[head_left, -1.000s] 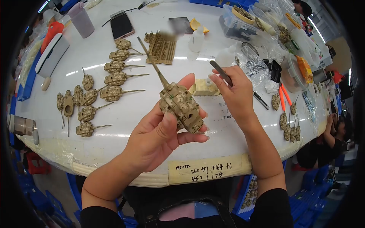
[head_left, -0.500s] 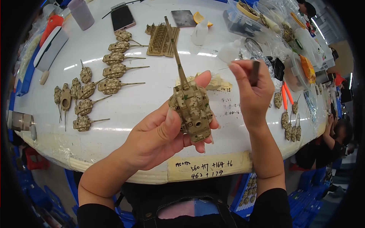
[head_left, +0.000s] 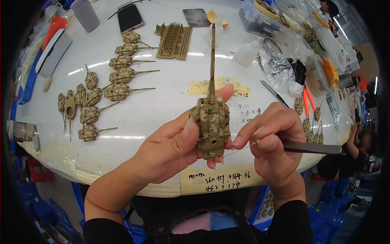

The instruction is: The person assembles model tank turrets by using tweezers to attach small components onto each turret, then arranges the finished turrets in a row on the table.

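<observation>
My left hand (head_left: 172, 142) is closed around a camouflage-painted model tank turret (head_left: 212, 128), its fingers behind and the thumb on its left side. The turret's long barrel (head_left: 212, 61) points away from me, and a round hole shows near its lower end. My right hand (head_left: 278, 142) is closed on dark tweezers (head_left: 313, 147), whose broad end sticks out to the right. From its fingertips a thin, pale tip reaches left to the turret's lower right edge. Whether it touches the turret, I cannot tell. The right index fingertip is close to the turret's side.
Several finished-looking turrets (head_left: 122, 75) lie at the left. Behind are a rack of small tan parts (head_left: 174, 42), a phone (head_left: 131, 18) and a white bottle (head_left: 245, 55). Orange-handled pliers (head_left: 309, 99), a pen-like tool (head_left: 275, 94) and plastic containers (head_left: 319, 75) stand at the right.
My right hand has come down and left to the turret, turning the tweezers so their broad end points right. My left hand has shifted the turret slightly right, its barrel now nearly straight ahead.
</observation>
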A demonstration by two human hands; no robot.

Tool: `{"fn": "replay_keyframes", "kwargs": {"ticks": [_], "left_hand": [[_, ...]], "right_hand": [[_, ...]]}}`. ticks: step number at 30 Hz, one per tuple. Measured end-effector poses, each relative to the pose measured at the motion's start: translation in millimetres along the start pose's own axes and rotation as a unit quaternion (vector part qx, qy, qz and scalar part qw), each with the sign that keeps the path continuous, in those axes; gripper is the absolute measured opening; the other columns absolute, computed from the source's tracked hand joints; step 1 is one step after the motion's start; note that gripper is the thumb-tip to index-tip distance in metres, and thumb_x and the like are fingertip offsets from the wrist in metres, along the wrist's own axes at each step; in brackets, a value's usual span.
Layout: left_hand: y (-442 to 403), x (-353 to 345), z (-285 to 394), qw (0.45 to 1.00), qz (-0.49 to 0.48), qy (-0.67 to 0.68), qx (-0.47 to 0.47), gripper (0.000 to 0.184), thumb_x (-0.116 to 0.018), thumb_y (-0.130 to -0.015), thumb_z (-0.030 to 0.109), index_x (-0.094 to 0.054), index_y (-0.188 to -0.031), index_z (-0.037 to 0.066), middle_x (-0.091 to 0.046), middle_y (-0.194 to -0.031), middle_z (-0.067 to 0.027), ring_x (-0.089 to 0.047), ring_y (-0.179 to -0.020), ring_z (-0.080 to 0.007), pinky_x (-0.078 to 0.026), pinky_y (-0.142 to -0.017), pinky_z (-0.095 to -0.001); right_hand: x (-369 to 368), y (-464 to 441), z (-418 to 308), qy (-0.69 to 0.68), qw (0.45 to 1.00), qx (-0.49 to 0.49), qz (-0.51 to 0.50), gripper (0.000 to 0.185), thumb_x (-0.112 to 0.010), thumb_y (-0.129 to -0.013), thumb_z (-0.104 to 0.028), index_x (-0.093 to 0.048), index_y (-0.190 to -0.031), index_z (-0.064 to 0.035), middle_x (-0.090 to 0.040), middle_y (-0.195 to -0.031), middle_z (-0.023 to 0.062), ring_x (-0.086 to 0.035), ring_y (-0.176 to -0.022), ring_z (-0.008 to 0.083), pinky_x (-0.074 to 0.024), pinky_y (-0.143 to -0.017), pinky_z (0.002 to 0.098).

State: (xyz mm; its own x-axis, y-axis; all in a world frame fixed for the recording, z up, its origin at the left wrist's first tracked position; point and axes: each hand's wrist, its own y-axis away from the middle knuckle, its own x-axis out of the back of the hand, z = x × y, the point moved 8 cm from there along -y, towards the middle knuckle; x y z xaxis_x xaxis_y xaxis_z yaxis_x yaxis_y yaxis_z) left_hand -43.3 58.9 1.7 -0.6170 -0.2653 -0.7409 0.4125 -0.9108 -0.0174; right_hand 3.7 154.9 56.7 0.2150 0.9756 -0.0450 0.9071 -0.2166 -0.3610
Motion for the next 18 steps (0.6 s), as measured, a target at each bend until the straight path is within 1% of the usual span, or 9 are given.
{"fn": "replay_keyframes", "kwargs": {"ticks": [1, 5, 6, 10, 18], "left_hand": [[-0.1, -0.1, -0.2, 1.0, 0.0, 0.0, 0.002, 0.073, -0.044, -0.086, 0.041, -0.006, -0.136, 0.005, -0.053, -0.095, -0.0192, -0.05, -0.07, -0.0195, -0.041, -0.059, -0.0265], [0.3, -1.6, 0.0, 1.0, -0.005, -0.004, 0.006, 0.073, -0.044, -0.086, 0.041, -0.006, -0.136, 0.004, -0.053, -0.094, -0.0183, -0.049, -0.07, -0.0185, -0.041, -0.059, -0.0259], [0.5, -1.7, 0.2, 1.0, -0.005, -0.004, 0.006, 0.073, -0.044, -0.086, 0.041, -0.006, -0.136, 0.004, -0.053, -0.094, -0.0183, -0.049, -0.07, -0.0185, -0.041, -0.059, -0.0259], [0.4, -1.3, 0.4, 1.0, 0.006, 0.0, 0.004, 0.073, -0.044, -0.086, 0.041, -0.006, -0.136, 0.003, -0.053, -0.095, -0.0183, -0.05, -0.07, -0.0183, -0.041, -0.059, -0.0254], [0.2, -0.9, -0.7, 1.0, 0.005, 0.001, 0.003, 0.072, -0.044, -0.086, 0.04, -0.007, -0.136, 0.003, -0.053, -0.094, -0.0179, -0.05, -0.068, -0.018, -0.041, -0.06, -0.0246]], "right_hand": [[0.7, 0.5, 0.0, 0.0, 1.0, 0.0, 0.002, 0.018, -0.057, -0.082, -0.02, -0.046, -0.079, -0.0056, -0.043, -0.072, 0.0058, -0.056, -0.053, 0.015, -0.0357, -0.044, 0.0167], [-2.8, 1.4, 2.0, 0.016, 1.0, -0.012, -0.024, 0.017, -0.059, -0.081, -0.018, -0.047, -0.08, -0.0059, -0.044, -0.075, 0.0069, -0.06, -0.059, 0.0188, -0.0414, -0.053, 0.0188], [-3.1, 1.3, 1.9, 0.015, 1.0, -0.012, -0.024, 0.017, -0.059, -0.081, -0.018, -0.047, -0.08, -0.0059, -0.044, -0.075, 0.0069, -0.06, -0.059, 0.0188, -0.0414, -0.053, 0.0188], [-6.4, 1.2, -2.5, 0.067, 0.997, 0.012, -0.035, 0.017, -0.06, -0.08, -0.016, -0.047, -0.08, -0.0061, -0.044, -0.077, 0.007, -0.06, -0.06, 0.0196, -0.0441, -0.059, 0.0218], [-7.6, 2.0, -3.8, 0.078, 0.996, 0.019, -0.032, 0.016, -0.061, -0.079, -0.016, -0.047, -0.08, -0.0067, -0.044, -0.077, 0.0072, -0.06, -0.061, 0.0195, -0.0441, -0.059, 0.0222]]}}
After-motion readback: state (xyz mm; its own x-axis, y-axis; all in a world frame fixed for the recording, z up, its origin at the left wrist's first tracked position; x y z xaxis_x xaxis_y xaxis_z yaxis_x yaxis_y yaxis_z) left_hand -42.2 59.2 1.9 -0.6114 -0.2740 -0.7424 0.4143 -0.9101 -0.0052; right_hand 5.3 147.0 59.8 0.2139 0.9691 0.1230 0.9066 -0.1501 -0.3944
